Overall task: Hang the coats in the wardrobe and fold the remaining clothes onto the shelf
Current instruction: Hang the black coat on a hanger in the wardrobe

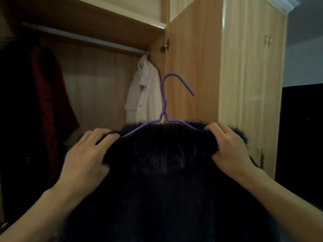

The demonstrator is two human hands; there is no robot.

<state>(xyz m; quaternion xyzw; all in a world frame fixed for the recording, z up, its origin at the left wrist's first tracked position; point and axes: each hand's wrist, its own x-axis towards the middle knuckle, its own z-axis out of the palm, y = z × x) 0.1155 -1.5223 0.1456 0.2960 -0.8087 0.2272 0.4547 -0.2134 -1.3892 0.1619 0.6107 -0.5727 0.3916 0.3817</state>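
Before the open wardrobe (97,81), held up between both hands: dark fur coat (166,180), shoulders seated on purple wire hanger (164,110). Hook upright and free in the air, below and to the right of the rail (83,38), in front of the wardrobe door (192,58).

Progress, as judged: hanging partly done.
- On the rail already: white garment (145,91) at the right end; red garment (47,102) toward the left, with something darker beside it, too dim to identify.
- Bare stretch of rail between the two.
- Fur coat mounted on its hanger, not yet hooked on.
- Folding of the remaining clothes: nothing of it in view; shelf for them not identifiable.

Left hand (87,154): raised, back toward the camera, fingers curled over the coat's left shoulder, gripping fur beside the hanger's arm.

Right hand (229,147): raised about level with the other, fingers curled tight round a bunch of fur at the right shoulder.

Forearms angled up and inward from the lower corners.

Next, probably: lift toward the bare stretch of rail, hook over.
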